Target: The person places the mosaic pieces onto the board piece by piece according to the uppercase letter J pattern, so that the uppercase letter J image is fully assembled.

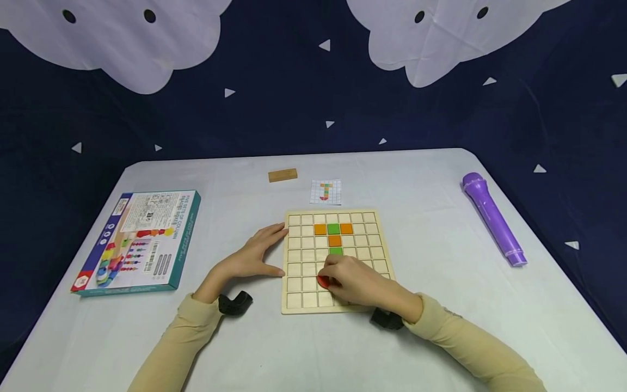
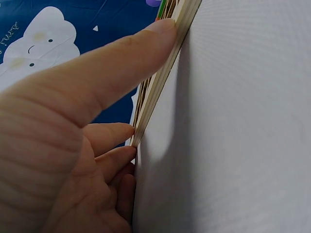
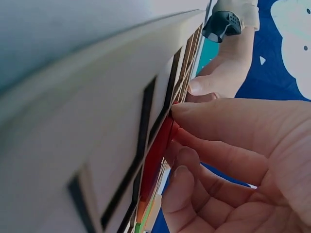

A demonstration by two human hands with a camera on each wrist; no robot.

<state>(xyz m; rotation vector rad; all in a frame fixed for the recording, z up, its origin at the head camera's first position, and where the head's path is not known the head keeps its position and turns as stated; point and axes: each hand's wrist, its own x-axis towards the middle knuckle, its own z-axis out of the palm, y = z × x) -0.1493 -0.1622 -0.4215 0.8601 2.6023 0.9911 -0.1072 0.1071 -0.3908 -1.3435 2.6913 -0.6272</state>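
Note:
A square wooden grid board (image 1: 300,299) lies before me, with green tiles (image 1: 333,228) and orange tiles (image 1: 334,241) set in a T-like shape. Its left edge meets the thumb and fingertips of my left hand (image 1: 254,256), spread apart; the left wrist view shows the thumb (image 2: 155,41) against the board's side. Low on the grid, my right hand (image 1: 355,280) pinches a red piece with a rounded edge (image 1: 323,281) between thumb and fingers. Close up, red (image 3: 156,158) shows right at the board's surface under those fingertips. The hand hides the cells beneath it.
Behind the board lies a small pattern card (image 1: 325,192) with a coloured J shape, and a wooden block (image 1: 282,175) sits to its left. A boxed toy set (image 1: 137,242) is at the left, a purple tube-shaped thing (image 1: 493,218) at the right.

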